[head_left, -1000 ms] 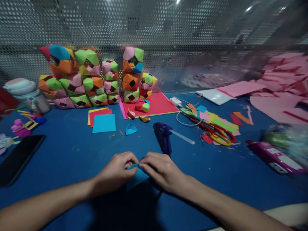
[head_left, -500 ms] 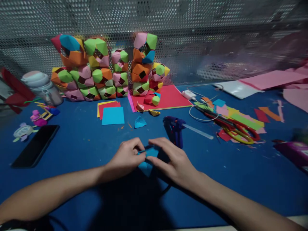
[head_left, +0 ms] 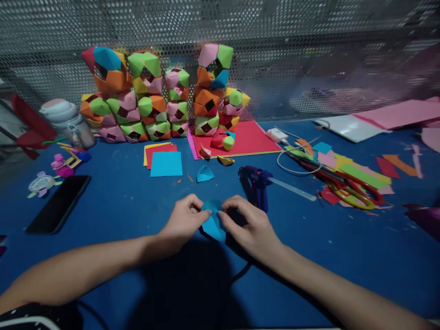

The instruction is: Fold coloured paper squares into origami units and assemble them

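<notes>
**Blue paper (head_left: 212, 226) between our left hand (head_left: 184, 224) and right hand (head_left: 253, 227)**

Behind everything a mesh wall (head_left: 261, 23) runs across our view, and our blue table (head_left: 113, 215) spreads out below it. Along the wall we see stacks of many-coloured paper balls (head_left: 151, 106), those furthest right standing on red sheets (head_left: 256, 137). Left of the stacks is a lidded jar (head_left: 65, 114); nearer us on that side lies a dark phone (head_left: 60, 204). Further right, scissors (head_left: 330, 176) lie among coloured paper scraps (head_left: 362, 175). Just beyond our right hand lies a dark blue glue gun (head_left: 257, 178), a pale stick (head_left: 292, 189) poking out to the right.

Past our left hand we have a few paper squares (head_left: 166, 164), blue on top. Directly in front of us, our left hand pinches the blue paper, thumb on its face. Our right thumb and finger stand narrowly apart at its right edge; we cannot tell whether they grip it. Beyond both hands sits a folded blue piece (head_left: 205, 174), with orange crumbs (head_left: 190, 178) just left of it.
</notes>
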A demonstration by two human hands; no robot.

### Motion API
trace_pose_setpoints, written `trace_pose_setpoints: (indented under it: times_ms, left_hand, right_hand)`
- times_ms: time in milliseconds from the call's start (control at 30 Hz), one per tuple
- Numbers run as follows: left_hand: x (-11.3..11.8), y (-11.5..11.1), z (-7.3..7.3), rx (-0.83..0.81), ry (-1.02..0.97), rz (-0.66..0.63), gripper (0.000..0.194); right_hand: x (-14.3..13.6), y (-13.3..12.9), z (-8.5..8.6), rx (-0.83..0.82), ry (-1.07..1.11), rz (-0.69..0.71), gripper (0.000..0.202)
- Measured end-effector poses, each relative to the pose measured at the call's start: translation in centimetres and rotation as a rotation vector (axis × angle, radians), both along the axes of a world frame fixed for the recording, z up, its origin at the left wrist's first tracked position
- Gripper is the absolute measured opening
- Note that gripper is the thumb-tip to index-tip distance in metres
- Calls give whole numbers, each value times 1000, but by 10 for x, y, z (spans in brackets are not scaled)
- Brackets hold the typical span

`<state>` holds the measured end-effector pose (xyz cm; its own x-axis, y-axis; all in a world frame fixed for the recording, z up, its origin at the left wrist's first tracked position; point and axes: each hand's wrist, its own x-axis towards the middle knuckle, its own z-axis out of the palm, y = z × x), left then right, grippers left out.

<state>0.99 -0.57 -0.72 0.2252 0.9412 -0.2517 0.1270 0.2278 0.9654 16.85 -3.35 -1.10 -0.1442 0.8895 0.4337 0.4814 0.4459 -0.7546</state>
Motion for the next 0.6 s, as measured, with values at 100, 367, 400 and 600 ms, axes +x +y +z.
trace_pose_setpoints:
  times_ms: [100,367,400,600]
  left_hand:
    - [0,0,0,37,-3,19,19]
    - [0,-2,-4,103,-32,11,17]
    - [0,-2,-5,108,-22,10,16]
    - [0,-2,-3,82,-30,-1,15]
  right_hand:
    - [-1,-1,-2,-79,29,-42,11]
    - [-2,0,-3,-81,3,-64,17]
    - [-2,1,-2,-94,-3,-64,15]
    - [1,3,-3,-5,1,67,12]
